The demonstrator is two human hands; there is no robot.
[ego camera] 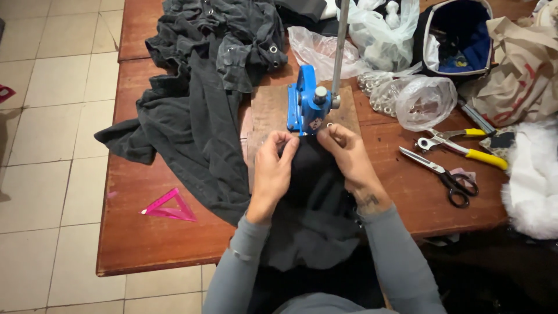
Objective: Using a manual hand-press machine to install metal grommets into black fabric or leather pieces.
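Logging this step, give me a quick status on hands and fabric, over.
Left hand and right hand both pinching the dark fabric. Fabric edge held under the blue hand press. Nothing blocking; scissors lie aside.

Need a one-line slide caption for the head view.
Both hands, left and right, pinch dark fabric under a blue press on a wooden table.

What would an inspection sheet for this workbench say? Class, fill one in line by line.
Surface: wooden table, mostly covered.
Job's things: dark cloth pinched under the blue press, which stands on a wooden board.
Clutter: heap of dark clothes, plastic bags, scissors, yellow-handled pliers, pink triangle ruler.
Grippers: left hand and right hand both grip the cloth.
Cables: nothing seen.
Surroundings: tiled floor.
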